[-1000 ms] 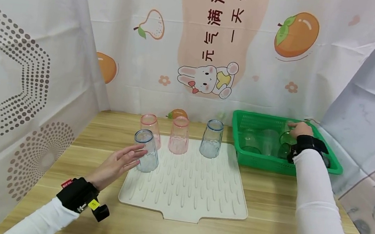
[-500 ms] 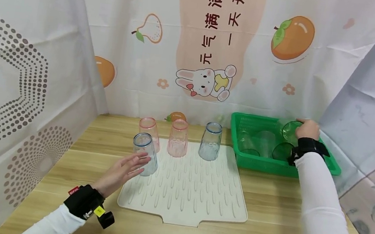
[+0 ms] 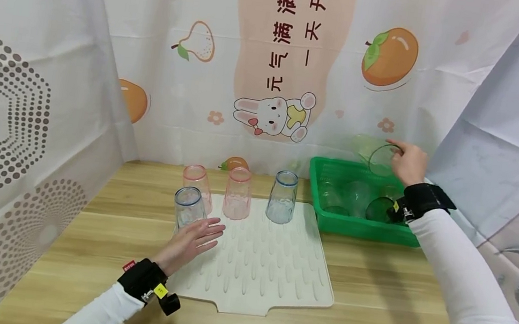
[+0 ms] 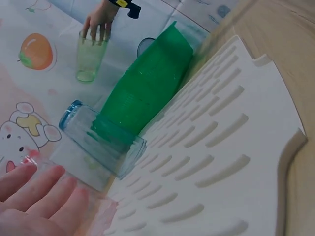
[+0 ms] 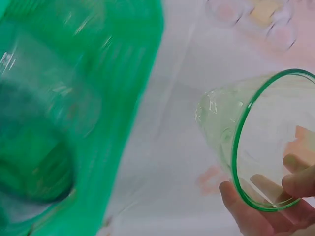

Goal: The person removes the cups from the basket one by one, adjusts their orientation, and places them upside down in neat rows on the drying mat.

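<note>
At three o'clock, the right hand (image 3: 410, 163) pinches a green-rimmed tumbler (image 3: 363, 146) by its rim above the green basket (image 3: 363, 229) (probably because the mouth faces it); at seven o'clock, the left hand (image 3: 190, 244) extends its fingers beside a blue-rimmed tumbler (image 3: 188, 206).

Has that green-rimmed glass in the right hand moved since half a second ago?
Yes. In the head view, the right hand has brought the green-rimmed glass up and somewhat left, judged against the green basket.
</note>
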A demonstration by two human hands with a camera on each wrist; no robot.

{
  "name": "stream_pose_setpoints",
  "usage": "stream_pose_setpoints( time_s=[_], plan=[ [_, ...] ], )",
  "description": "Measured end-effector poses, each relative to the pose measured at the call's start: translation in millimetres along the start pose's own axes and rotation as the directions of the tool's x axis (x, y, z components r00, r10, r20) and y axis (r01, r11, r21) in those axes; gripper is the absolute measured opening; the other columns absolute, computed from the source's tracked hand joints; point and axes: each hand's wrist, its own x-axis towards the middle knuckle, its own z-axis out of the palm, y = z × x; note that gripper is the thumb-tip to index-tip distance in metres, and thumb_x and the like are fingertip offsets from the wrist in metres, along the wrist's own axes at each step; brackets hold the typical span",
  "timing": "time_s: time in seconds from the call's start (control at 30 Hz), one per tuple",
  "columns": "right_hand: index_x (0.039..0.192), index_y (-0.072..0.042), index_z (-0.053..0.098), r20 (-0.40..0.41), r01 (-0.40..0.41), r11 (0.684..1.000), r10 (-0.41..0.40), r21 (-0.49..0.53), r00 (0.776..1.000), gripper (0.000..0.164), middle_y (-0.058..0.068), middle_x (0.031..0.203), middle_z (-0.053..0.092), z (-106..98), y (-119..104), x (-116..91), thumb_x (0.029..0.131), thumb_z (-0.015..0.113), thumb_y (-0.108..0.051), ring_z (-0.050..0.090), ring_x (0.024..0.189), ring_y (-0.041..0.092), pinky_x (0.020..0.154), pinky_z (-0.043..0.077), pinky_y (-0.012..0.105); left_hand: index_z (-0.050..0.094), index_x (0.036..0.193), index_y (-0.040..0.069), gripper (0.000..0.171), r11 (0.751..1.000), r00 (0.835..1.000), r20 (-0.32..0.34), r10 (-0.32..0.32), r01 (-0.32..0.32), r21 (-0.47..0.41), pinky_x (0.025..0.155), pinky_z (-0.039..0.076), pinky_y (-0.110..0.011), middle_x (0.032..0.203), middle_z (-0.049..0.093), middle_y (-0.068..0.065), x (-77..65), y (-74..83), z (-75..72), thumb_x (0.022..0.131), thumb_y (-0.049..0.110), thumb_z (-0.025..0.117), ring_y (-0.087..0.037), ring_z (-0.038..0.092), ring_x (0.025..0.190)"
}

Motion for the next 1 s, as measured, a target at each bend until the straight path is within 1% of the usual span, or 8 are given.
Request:
stream_pose_setpoints(
  time_s=[0.07, 0.23, 0.33, 0.5, 0.63, 0.73, 0.87, 1.0],
  plan=[
    [0.133, -0.016, 0.061, 0.050, -0.006, 1.000, 0.005, 0.024, 0.999, 0.042, 0.020, 0.115, 0.065, 8.8, -5.6, 8.1, 0.100, 0.037, -0.005, 0.061, 0.082, 0.034, 0.055, 0.020, 0.040, 0.014, 0.148, -0.012, 0.064, 0.999, 1.000, 0.001, -0.013, 0.013, -0.038, 0.111, 0.028, -0.041, 0.150, 0.019, -0.034, 4.3, -3.2, 0.2, 0.106, 0.032, 0.036, -0.042, 0.019, 0.140],
    [0.137, -0.023, 0.057, 0.130, 0.063, 0.959, -0.102, 0.276, 0.986, 0.038, 0.007, 0.122, 0.064, 47.3, 12.1, 24.2, 0.103, 0.041, -0.014, 0.063, 0.102, 0.017, 0.054, 0.043, 0.028, 0.014, 0.148, -0.012, 0.063, 0.994, 1.000, 0.012, 0.009, -0.007, -0.111, 0.112, 0.027, -0.042, 0.150, 0.022, -0.033, 15.1, -9.3, 0.8, 0.107, 0.032, 0.035, -0.041, 0.020, 0.140],
    [0.135, -0.022, 0.059, 0.134, 0.112, 0.939, -0.163, 0.325, 0.977, 0.039, 0.007, 0.121, 0.064, 44.3, -54.1, 2.2, 0.102, 0.041, -0.010, 0.064, 0.103, 0.019, 0.071, 0.053, 0.026, 0.017, 0.147, -0.013, 0.061, 0.988, 0.999, 0.019, 0.029, -0.026, -0.151, 0.112, 0.027, -0.043, 0.149, 0.028, -0.031, 21.1, -11.0, 1.6, 0.107, 0.030, 0.035, -0.039, 0.026, 0.139],
    [0.131, -0.001, 0.059, 0.156, 0.135, 0.958, -0.178, 0.253, 0.972, 0.051, 0.024, 0.115, 0.064, 20.4, -191.7, -46.0, 0.091, 0.034, 0.015, 0.063, 0.097, 0.038, 0.064, 0.051, 0.025, 0.018, 0.147, -0.012, 0.058, 0.978, 0.997, 0.039, 0.073, -0.063, -0.200, 0.112, 0.026, -0.042, 0.149, 0.029, -0.029, 34.1, -10.3, 6.9, 0.107, 0.027, 0.034, -0.035, 0.030, 0.138],
    [0.129, 0.002, 0.060, 0.170, 0.171, 0.940, -0.228, 0.295, 0.959, 0.052, 0.021, 0.121, 0.062, 30.7, -220.4, -61.5, 0.088, 0.034, 0.020, 0.064, 0.095, 0.033, 0.055, 0.041, 0.020, 0.014, 0.149, -0.010, 0.058, 0.964, 0.991, 0.050, 0.125, -0.110, -0.240, 0.113, 0.025, -0.040, 0.152, 0.019, -0.031, 45.9, -5.0, 14.5, 0.107, 0.026, 0.033, -0.037, 0.023, 0.140],
    [0.127, -0.005, 0.064, 0.152, 0.223, 0.920, -0.283, 0.321, 0.947, 0.053, 0.013, 0.120, 0.065, 43.6, -225.1, -69.9, 0.088, 0.038, 0.020, 0.055, 0.067, 0.015, 0.048, 0.025, 0.024, 0.011, 0.150, -0.008, 0.058, 0.949, 0.985, 0.057, 0.166, -0.143, -0.281, 0.113, 0.024, -0.040, 0.154, 0.015, -0.030, 54.9, 1.0, 21.0, 0.107, 0.025, 0.031, -0.038, 0.019, 0.141],
    [0.126, -0.005, 0.065, 0.144, 0.269, 0.895, -0.337, 0.355, 0.931, 0.051, 0.012, 0.117, 0.067, 55.2, -240.0, -86.5, 0.089, 0.041, 0.020, 0.023, 0.051, 0.010, 0.047, 0.022, 0.026, 0.005, 0.151, -0.006, 0.059, 0.921, 0.974, 0.071, 0.217, -0.180, -0.344, 0.114, 0.022, -0.038, 0.155, 0.009, -0.031, 66.1, 9.2, 30.6, 0.107, 0.025, 0.029, -0.038, 0.015, 0.143],
    [0.125, -0.005, 0.065, 0.128, 0.306, 0.873, -0.377, 0.380, 0.917, 0.048, 0.011, 0.115, 0.067, 65.8, -252.4, -100.8, 0.089, 0.045, 0.020, 0.030, 0.053, 0.009, 0.051, 0.030, 0.023, 0.000, 0.152, -0.001, 0.071, 0.893, 0.972, 0.029, 0.232, -0.201, -0.402, 0.114, 0.022, -0.039, 0.155, 0.006, -0.031, 75.1, 16.0, 39.0, 0.104, 0.031, 0.042, -0.041, 0.013, 0.143]
  ],
)
